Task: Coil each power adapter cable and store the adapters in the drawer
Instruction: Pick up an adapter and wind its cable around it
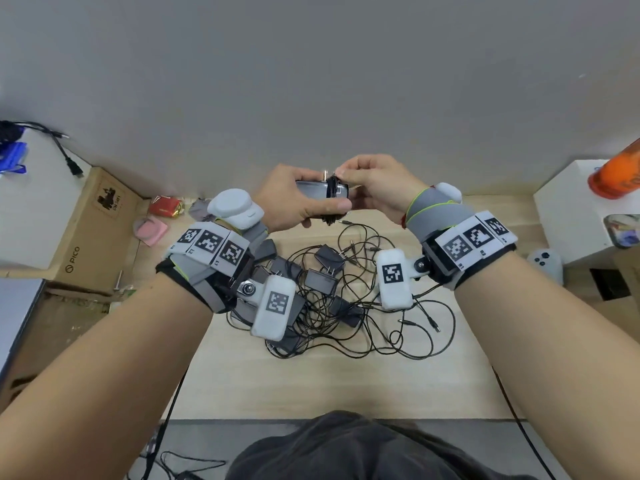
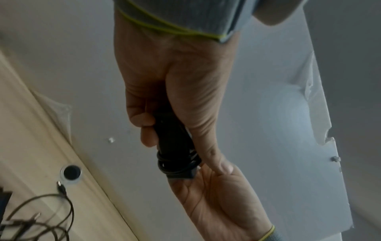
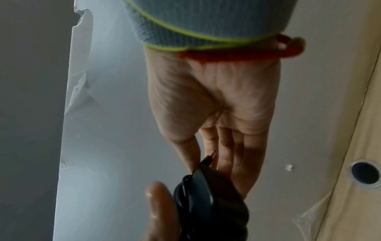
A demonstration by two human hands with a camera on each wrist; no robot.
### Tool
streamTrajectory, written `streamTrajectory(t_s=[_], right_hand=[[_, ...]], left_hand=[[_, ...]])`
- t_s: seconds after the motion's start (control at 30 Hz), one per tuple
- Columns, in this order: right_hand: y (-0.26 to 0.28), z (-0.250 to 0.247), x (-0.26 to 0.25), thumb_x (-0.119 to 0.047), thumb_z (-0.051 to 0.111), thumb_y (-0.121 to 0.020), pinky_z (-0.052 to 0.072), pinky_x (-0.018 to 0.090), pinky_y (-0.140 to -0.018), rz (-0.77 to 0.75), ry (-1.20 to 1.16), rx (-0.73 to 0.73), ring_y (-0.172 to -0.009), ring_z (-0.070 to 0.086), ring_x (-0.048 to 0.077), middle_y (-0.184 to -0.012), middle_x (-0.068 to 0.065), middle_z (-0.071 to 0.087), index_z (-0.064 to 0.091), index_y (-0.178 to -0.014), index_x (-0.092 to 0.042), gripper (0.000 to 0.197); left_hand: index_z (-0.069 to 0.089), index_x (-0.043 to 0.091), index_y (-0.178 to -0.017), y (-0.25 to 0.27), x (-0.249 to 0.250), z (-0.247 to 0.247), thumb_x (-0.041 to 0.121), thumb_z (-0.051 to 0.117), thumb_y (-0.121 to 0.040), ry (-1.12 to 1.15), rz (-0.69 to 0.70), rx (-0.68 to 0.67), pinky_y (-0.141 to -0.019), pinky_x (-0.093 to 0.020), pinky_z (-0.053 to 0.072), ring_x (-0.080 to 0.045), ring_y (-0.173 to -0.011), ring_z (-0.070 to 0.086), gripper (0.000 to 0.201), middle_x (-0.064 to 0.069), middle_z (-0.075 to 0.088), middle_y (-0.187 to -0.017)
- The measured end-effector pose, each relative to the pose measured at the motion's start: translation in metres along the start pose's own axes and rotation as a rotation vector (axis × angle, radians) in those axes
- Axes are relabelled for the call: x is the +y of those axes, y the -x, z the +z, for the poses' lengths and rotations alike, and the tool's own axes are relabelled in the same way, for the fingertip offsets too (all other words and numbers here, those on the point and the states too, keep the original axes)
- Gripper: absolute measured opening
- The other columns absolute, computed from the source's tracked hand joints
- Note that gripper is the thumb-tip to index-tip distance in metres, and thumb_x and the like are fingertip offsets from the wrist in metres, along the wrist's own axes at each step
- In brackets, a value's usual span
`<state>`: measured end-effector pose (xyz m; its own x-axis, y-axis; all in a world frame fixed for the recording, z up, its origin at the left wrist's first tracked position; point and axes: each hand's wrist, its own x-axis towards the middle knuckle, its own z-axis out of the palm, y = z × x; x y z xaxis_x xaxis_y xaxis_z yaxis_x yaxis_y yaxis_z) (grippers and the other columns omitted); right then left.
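Note:
My left hand (image 1: 318,192) grips a black power adapter (image 1: 311,190) above the table, thumb along its near side. Its thin black cable (image 1: 331,188) is wound in several turns around the body. My right hand (image 1: 346,183) pinches the cable end at the top of the coil. In the left wrist view the adapter (image 2: 173,138) sticks out of my fist with the coil (image 2: 177,164) at its far end. In the right wrist view the barrel plug (image 3: 209,157) sits between thumb and fingers. A tangled pile of several more black adapters (image 1: 325,282) lies on the wooden table (image 1: 346,386).
A cardboard box (image 1: 93,230) stands at the left, with a red packet (image 1: 164,206) and a pink item (image 1: 150,230) beside it. A white box (image 1: 568,216) with an orange bottle (image 1: 620,171) stands at the right, a grey controller (image 1: 545,263) before it. The table has a cable hole (image 2: 71,172).

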<state>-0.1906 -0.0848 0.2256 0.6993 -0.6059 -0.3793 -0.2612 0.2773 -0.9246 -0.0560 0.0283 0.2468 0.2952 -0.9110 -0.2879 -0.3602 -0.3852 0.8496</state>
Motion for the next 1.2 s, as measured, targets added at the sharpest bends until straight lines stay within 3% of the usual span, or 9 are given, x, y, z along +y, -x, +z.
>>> streamTrajectory(t_s=[0.1, 0.27, 0.37, 0.47, 0.67, 0.83, 0.93, 1.1, 1.2], right_hand=[[0.009, -0.007, 0.008, -0.017, 0.059, -0.096, 0.056, 0.031, -0.064, 0.043, -0.062, 0.002, -0.061, 0.046, 0.018, -0.069, 0.004, 0.051, 0.056, -0.079, -0.016, 0.017], [0.028, -0.016, 0.035, -0.017, 0.056, -0.099, 0.058, 0.04, -0.067, 0.052, -0.037, 0.184, -0.052, 0.054, 0.016, -0.067, 0.01, 0.053, 0.049, -0.075, -0.011, 0.026], [0.041, -0.016, 0.046, -0.016, 0.056, -0.099, 0.059, 0.047, -0.071, 0.074, -0.065, 0.279, -0.055, 0.059, 0.02, -0.067, 0.011, 0.054, 0.046, -0.073, -0.011, 0.028], [0.06, -0.011, 0.057, -0.017, 0.056, -0.099, 0.06, 0.04, -0.063, 0.085, -0.087, 0.348, -0.05, 0.053, 0.014, -0.067, 0.007, 0.05, 0.049, -0.08, -0.01, 0.021], [0.097, -0.015, 0.092, -0.018, 0.06, -0.097, 0.058, 0.035, -0.058, 0.142, -0.114, 0.457, -0.05, 0.05, 0.014, -0.066, 0.005, 0.049, 0.048, -0.074, -0.015, 0.026], [0.126, -0.022, 0.115, -0.019, 0.06, -0.097, 0.056, 0.034, -0.058, 0.187, -0.18, 0.496, -0.051, 0.061, 0.017, -0.064, 0.008, 0.061, 0.052, -0.063, -0.015, 0.035], [0.14, -0.025, 0.121, -0.019, 0.058, -0.098, 0.054, 0.029, -0.053, 0.195, -0.181, 0.507, -0.048, 0.06, 0.015, -0.07, 0.009, 0.062, 0.05, -0.072, -0.014, 0.027], [0.152, -0.034, 0.134, -0.027, 0.063, -0.095, 0.06, 0.038, -0.067, 0.247, -0.157, 0.503, -0.057, 0.05, 0.02, -0.072, 0.01, 0.054, 0.051, -0.08, -0.015, 0.023], [0.165, -0.045, 0.153, -0.028, 0.065, -0.093, 0.061, 0.04, -0.072, 0.273, -0.156, 0.449, -0.073, 0.058, 0.028, -0.083, 0.018, 0.059, 0.056, -0.087, -0.011, 0.02]], left_hand=[[0.073, 0.027, -0.104, 0.0, -0.002, 0.015, 0.057, 0.073, -0.072, 0.024, -0.034, 0.061, -0.043, -0.025, 0.045, -0.016, -0.05, 0.065, 0.044, -0.002, 0.075, -0.078], [0.072, 0.034, -0.1, 0.0, -0.011, 0.041, 0.065, 0.059, -0.073, 0.007, 0.027, -0.023, -0.047, -0.03, 0.047, -0.022, -0.053, 0.069, 0.043, 0.007, 0.073, -0.07], [0.075, 0.028, -0.108, -0.003, -0.022, 0.054, 0.072, 0.063, -0.066, -0.01, 0.06, -0.073, -0.059, -0.039, 0.056, -0.024, -0.06, 0.071, 0.062, 0.001, 0.076, -0.081], [0.077, 0.033, -0.105, -0.003, -0.038, 0.065, 0.085, 0.063, -0.061, -0.002, 0.083, -0.106, -0.076, -0.047, 0.06, -0.018, -0.083, 0.074, 0.069, 0.004, 0.077, -0.096], [0.072, 0.044, -0.093, 0.012, -0.047, 0.1, 0.052, 0.076, -0.077, -0.051, 0.15, -0.235, -0.069, -0.04, 0.062, -0.015, -0.076, 0.074, 0.018, 0.015, 0.074, -0.084], [0.076, 0.03, -0.111, 0.021, -0.053, 0.126, 0.074, 0.082, -0.041, -0.092, 0.184, -0.348, -0.083, -0.037, 0.06, -0.013, -0.085, 0.072, 0.083, 0.009, 0.077, -0.094], [0.075, 0.03, -0.112, 0.021, -0.054, 0.14, 0.077, 0.083, -0.035, -0.11, 0.148, -0.362, -0.085, -0.038, 0.058, -0.01, -0.086, 0.07, 0.091, 0.013, 0.076, -0.094], [0.071, 0.019, -0.09, 0.034, -0.058, 0.163, 0.031, 0.092, -0.064, 0.043, 0.069, -0.396, -0.054, -0.034, 0.057, -0.021, -0.059, 0.062, 0.035, -0.008, 0.069, -0.076], [0.071, 0.015, -0.1, 0.047, -0.064, 0.188, 0.043, 0.08, -0.077, 0.036, 0.038, -0.402, -0.059, -0.037, 0.059, -0.024, -0.062, 0.068, 0.037, -0.013, 0.075, -0.086]])
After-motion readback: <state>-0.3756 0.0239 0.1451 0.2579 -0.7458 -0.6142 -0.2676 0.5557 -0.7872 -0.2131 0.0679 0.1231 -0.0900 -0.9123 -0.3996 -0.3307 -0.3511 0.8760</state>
